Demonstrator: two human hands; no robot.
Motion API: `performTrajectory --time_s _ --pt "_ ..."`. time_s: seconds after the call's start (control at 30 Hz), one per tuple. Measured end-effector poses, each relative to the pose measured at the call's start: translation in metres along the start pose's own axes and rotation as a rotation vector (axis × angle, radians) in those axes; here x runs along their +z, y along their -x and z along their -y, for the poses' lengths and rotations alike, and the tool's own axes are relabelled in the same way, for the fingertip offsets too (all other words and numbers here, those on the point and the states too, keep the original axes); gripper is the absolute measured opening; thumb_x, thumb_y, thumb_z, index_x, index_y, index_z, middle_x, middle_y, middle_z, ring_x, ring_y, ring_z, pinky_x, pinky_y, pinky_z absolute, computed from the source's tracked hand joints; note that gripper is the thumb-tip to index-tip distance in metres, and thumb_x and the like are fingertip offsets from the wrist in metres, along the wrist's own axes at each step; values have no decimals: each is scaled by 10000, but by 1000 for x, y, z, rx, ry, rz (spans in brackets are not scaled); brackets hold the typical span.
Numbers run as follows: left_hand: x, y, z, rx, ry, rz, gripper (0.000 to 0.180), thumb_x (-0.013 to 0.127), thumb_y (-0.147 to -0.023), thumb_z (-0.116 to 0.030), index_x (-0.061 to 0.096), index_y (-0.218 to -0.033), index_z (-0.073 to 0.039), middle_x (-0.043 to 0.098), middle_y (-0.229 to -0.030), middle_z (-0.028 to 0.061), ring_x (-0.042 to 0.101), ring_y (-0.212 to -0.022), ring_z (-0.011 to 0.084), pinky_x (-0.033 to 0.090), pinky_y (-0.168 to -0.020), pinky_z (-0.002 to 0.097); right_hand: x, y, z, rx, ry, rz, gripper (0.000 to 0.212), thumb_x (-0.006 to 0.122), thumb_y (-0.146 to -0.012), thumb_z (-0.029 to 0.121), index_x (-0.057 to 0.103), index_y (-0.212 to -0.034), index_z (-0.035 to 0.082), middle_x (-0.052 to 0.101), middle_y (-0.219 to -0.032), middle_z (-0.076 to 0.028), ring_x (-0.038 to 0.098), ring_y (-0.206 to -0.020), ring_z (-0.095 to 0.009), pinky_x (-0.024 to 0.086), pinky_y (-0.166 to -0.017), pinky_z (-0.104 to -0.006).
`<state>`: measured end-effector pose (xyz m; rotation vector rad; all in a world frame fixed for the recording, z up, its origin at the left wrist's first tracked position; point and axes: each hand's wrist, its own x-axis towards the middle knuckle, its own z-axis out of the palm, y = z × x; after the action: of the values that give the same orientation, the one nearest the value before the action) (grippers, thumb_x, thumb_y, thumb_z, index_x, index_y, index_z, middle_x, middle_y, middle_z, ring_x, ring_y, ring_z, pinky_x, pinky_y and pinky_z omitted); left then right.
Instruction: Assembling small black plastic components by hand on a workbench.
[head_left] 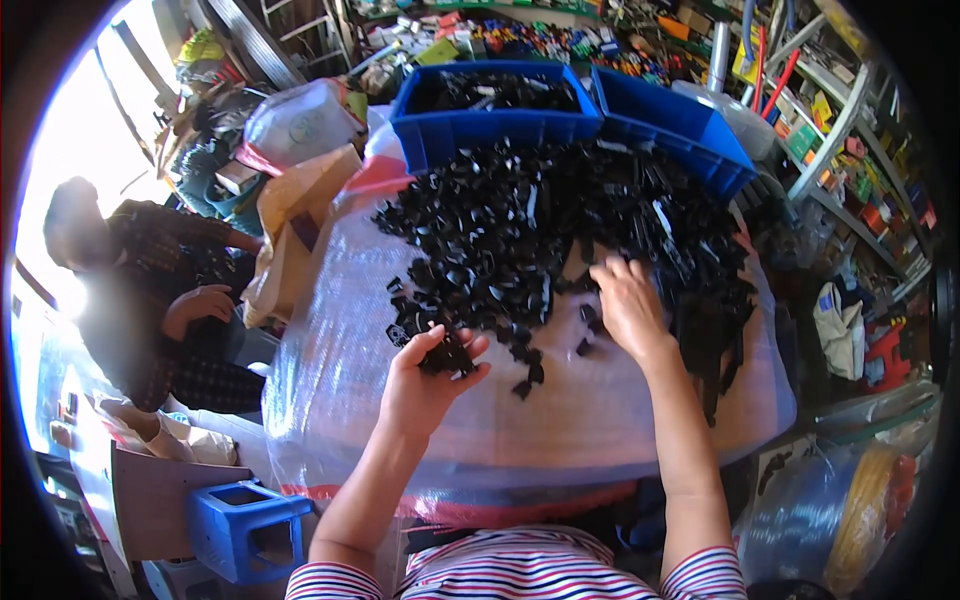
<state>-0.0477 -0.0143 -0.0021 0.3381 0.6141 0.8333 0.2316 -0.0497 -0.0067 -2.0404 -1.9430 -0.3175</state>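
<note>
A wide heap of small black plastic parts (480,230) covers the far half of a table wrapped in clear plastic sheet (560,420). My left hand (420,385), palm up at the heap's near left edge, cups several black plastic parts (447,354) between thumb and curled fingers. Over the right-hand part of the heap, my right hand (631,308) reaches down with bent fingers drawn together. Whatever its fingertips hold, if anything, is hidden. A few loose pieces (588,330) lie just left of that hand.
Behind the heap stand two blue bins; the left bin (500,128) holds black parts, the right bin (680,130) is beside it. A person (150,290) sits at the left near brown paper (290,230). A blue stool (245,530) stands lower left, crowded shelves (860,150) at right.
</note>
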Motion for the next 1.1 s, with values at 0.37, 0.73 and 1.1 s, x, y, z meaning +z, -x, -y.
performTrajectory --time_s 0.37,0.73,1.1 --pt "115 -207 -165 218 -653 72 164 565 -804 -218 511 -889 -89 592 -800 139 608 -753 303 516 -609 476 -7 23 24 134 -383 44 204 636 -720 50 569 -913 57 523 -907 -128 544 -871 -331 456 -738 -395" --pt "45 -130 -134 944 -1547 135 219 659 -756 -128 642 -962 -53 624 -821 17 575 -732 110 449 -623 250 -20 8 16 70 -352 9 242 652 -656 -33 598 -886 17 522 -873 -139 552 -816 -314 446 -703 -373" --pt "-53 -2 -27 1049 -1953 -326 156 622 -754 -145 546 -873 -79 564 -788 85 571 -765 237 451 -634 353 -60 27 86 71 -741 -76 173 655 -733 11 530 -853 14 572 -768 -72 536 -642 -171 441 -598 -276"
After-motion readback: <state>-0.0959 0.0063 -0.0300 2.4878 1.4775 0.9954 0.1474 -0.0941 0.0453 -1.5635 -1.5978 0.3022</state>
